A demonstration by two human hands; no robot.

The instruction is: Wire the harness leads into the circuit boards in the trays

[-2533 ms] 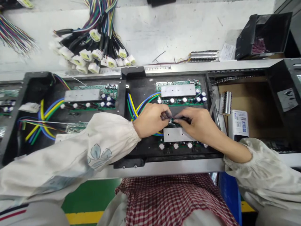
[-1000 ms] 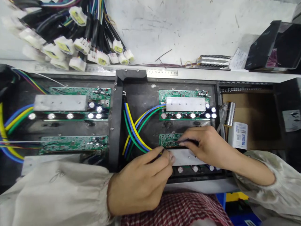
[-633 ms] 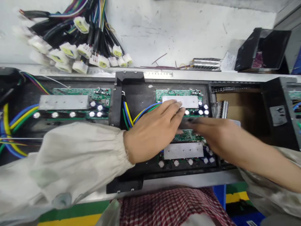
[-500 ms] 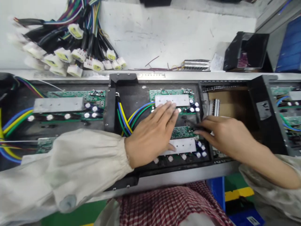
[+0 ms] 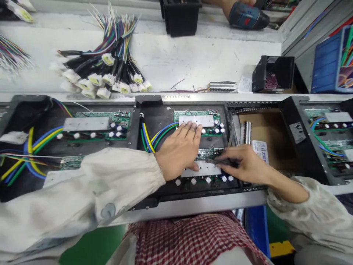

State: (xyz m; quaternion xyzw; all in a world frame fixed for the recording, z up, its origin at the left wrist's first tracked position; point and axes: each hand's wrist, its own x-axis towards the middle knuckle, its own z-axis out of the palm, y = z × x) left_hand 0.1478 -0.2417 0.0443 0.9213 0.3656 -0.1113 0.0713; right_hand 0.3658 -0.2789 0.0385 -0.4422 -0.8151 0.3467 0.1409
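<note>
My left hand (image 5: 179, 149) lies flat over the middle black housing (image 5: 162, 143), fingers stretched out. Its fingertips rest on the upper silver heat sink (image 5: 204, 120), and the thumb touches the lower silver heat sink (image 5: 202, 169). Each heat sink sits on a green circuit board (image 5: 217, 113) with round capacitors. Between thumb and fingers, my right hand (image 5: 244, 163) pinches a slim dark tool (image 5: 230, 162) that looks like tweezers. The tool's tip is over the top edge of the lower heat sink; whether it touches is unclear. Blue, yellow and green wires (image 5: 162, 131) run left from the upper board.
Connector-ended wire bundles (image 5: 102, 70) lie on the white bench at the back left. To the right are an open cardboard-lined bay (image 5: 264, 129), a black bin (image 5: 275, 73) and a blue crate (image 5: 328, 66). Another person's hand holds a power drill (image 5: 248, 16) at the far side.
My right hand has moved left with the dark tool, from the housing's right edge to over the lower heat sink. My left hand stays on the heat sinks. The camera view has shifted.
</note>
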